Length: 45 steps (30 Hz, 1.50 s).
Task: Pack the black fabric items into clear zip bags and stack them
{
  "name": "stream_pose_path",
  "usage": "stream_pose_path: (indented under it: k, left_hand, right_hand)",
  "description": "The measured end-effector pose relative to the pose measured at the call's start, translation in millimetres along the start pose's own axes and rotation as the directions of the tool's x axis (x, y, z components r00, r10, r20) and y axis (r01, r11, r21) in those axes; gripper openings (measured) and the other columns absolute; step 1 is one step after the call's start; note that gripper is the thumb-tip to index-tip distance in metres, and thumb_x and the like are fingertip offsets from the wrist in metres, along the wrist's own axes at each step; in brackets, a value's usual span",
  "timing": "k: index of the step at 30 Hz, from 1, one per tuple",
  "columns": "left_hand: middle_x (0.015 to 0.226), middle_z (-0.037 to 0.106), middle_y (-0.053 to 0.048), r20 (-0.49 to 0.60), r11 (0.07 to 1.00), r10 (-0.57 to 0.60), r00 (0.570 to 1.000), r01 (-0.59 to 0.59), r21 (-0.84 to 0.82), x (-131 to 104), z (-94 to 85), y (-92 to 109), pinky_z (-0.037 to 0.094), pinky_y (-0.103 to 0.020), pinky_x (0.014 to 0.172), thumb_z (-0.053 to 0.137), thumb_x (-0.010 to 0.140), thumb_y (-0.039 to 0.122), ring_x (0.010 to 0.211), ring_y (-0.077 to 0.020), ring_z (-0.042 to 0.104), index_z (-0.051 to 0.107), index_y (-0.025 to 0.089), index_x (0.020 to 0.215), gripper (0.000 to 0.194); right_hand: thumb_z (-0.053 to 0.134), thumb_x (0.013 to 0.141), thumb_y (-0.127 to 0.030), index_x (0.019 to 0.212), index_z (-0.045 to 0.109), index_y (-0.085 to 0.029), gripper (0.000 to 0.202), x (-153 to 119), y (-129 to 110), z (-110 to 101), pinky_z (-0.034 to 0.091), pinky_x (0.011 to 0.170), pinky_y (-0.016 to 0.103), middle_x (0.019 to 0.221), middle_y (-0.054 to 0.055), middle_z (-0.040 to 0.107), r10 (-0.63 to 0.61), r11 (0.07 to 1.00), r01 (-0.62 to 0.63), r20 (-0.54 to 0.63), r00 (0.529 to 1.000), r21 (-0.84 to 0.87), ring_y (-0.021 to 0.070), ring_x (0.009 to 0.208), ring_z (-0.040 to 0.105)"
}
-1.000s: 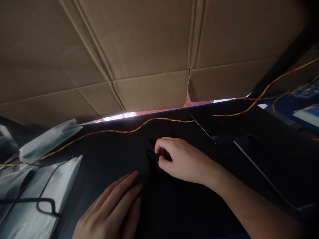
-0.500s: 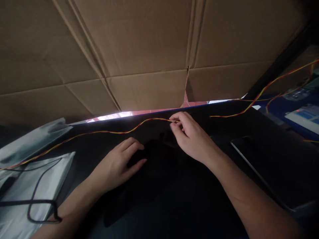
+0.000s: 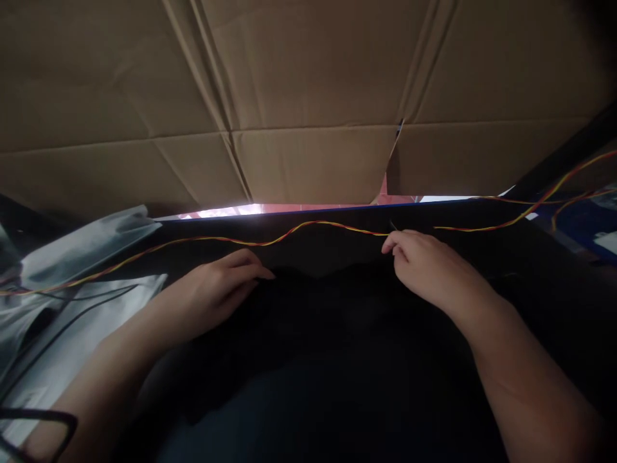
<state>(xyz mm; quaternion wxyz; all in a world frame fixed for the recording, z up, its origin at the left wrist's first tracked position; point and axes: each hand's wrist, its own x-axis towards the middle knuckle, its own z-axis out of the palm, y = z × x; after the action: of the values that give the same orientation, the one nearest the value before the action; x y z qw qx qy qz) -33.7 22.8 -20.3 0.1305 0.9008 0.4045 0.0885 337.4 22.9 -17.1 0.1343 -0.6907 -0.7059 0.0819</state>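
Matt brown cardboard point(image 3: 308, 71), pressed with ridged creases, rose behind a smooth, dull black desk point(image 3: 308, 254). The twisted red-and-yellow wire point(image 3: 231, 240) wore smooth plastic insulation with a faint sheen. A wrinkled, translucent plastic bag point(image 3: 87, 251) caught soft light near a flatter, whitish plastic packet point(image 3: 96, 321). The black cable point(image 3: 38, 415) appeared matt and smooth; the dark material point(image 3: 318, 328) in the foreground was too dim to identify.

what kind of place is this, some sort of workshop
Probably a makeshift workbench or desk, though the dim view leaves the room itself unclear. It shows in the flat black work surface, the creased brown cardboard sheet behind it and the twisted red-and-yellow wire along its far side.
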Motion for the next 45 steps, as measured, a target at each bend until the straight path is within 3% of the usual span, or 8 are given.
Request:
stream_pose_path:
  k: [5, 9, 14, 22, 28, 33, 40, 45]
  left_hand:
    - [0.122, 0.067, -0.005, -0.115, 0.997, 0.05, 0.992, -0.043, 0.062, 1, -8.1, 23, 0.054, -0.036, 0.094, 0.045, 0.104, 0.013, 0.11, -0.0223, 0.067, 0.065, 0.023, 0.117, 0.025]
    - [0.096, 0.068, 0.0, 0.09, 0.996, 0.051, 0.995, -0.044, -0.08, -1, -6.1, 30, 0.049, -0.028, 0.067, 0.052, 0.1, 0.018, 0.078, -0.0149, 0.065, 0.063, 0.025, 0.099, 0.013]
    - [0.107, 0.071, -0.003, 0.175, 0.998, -0.028, 0.984, 0.037, -0.05, -1, 0.4, 23, 0.055, -0.034, 0.074, 0.062, 0.099, 0.037, 0.086, -0.0213, 0.07, 0.066, 0.027, 0.104, 0.012]
    - [0.168, 0.044, -0.014, 0.143, 0.991, -0.12, 0.982, 0.11, 0.071, -13, 9.5, 24, 0.046, -0.074, 0.116, 0.082, 0.073, 0.086, 0.149, -0.0523, 0.045, 0.038, 0.036, 0.169, 0.117]
    - [0.178, 0.031, -0.009, 0.165, 0.989, -0.144, 0.976, 0.136, 0.062, -18, 16.2, 24, 0.042, -0.076, 0.119, 0.086, 0.065, 0.086, 0.158, -0.055, 0.032, 0.019, 0.046, 0.175, 0.135]
    - [0.158, 0.056, -0.013, 0.006, 0.989, -0.099, 0.995, 0.098, 0.109, -12, 7.5, 19, 0.045, -0.07, 0.117, 0.064, 0.095, 0.079, 0.144, -0.0452, 0.052, 0.059, 0.032, 0.154, 0.076]
    - [0.127, 0.076, -0.009, -0.038, 0.988, -0.093, 0.995, 0.097, 0.12, -1, 0.8, 15, 0.057, -0.055, 0.099, 0.047, 0.108, 0.035, 0.113, -0.0329, 0.073, 0.072, 0.026, 0.129, 0.034]
    - [0.135, 0.074, -0.009, -0.092, 0.989, -0.071, 0.993, 0.082, 0.122, -2, -5.0, 14, 0.059, -0.05, 0.098, 0.04, 0.112, 0.027, 0.117, -0.0318, 0.074, 0.067, 0.024, 0.134, 0.035]
  right_hand:
    - [0.057, 0.097, -0.008, 0.121, 0.073, -0.022, 0.032, -8, -19, 1, 0.055, 0.102, 0.045, 0.129, 0.009, 0.069, -0.309, 0.928, 0.342, -0.211, 0.927, 0.147, 0.0295, 0.122, 0.066]
    - [0.076, 0.099, -0.036, 0.114, 0.075, -0.028, 0.017, -17, -32, -1, 0.056, 0.095, 0.041, 0.12, 0.002, 0.071, -0.479, 0.852, 0.448, 0.054, 0.876, 0.272, 0.0242, 0.112, 0.068]
    - [0.069, 0.103, -0.02, 0.097, 0.074, -0.028, 0.011, -18, -31, -5, 0.053, 0.092, 0.039, 0.107, 0.0, 0.07, -0.539, 0.821, 0.485, 0.128, 0.832, 0.302, 0.0209, 0.104, 0.067]
    - [0.062, 0.103, -0.013, 0.105, 0.064, -0.025, 0.012, -14, -31, -1, 0.055, 0.094, 0.038, 0.119, 0.004, 0.065, -0.353, 0.898, 0.383, -0.164, 0.921, 0.218, 0.0223, 0.11, 0.066]
    - [0.083, 0.091, -0.033, 0.119, 0.071, -0.035, 0.03, -21, -29, -2, 0.057, 0.104, 0.043, 0.135, 0.001, 0.062, -0.497, 0.852, 0.436, 0.182, 0.849, 0.291, 0.0263, 0.125, 0.064]
    - [0.096, 0.072, -0.042, 0.142, 0.065, -0.05, 0.076, -28, -20, -9, 0.064, 0.09, 0.044, 0.159, -0.002, 0.051, -0.429, 0.898, 0.306, 0.476, 0.768, 0.316, 0.0305, 0.121, 0.069]
    - [0.067, 0.104, -0.041, 0.11, 0.078, -0.033, 0.015, -23, -35, -7, 0.058, 0.078, 0.034, 0.11, 0.0, 0.075, -0.44, 0.842, 0.313, 0.226, 0.869, 0.439, 0.0188, 0.09, 0.072]
    - [0.08, 0.092, -0.033, 0.091, 0.078, -0.03, 0.003, -25, -32, -6, 0.049, 0.059, 0.029, 0.083, -0.004, 0.077, -0.425, 0.887, 0.27, 0.432, 0.796, 0.376, 0.0164, 0.069, 0.071]
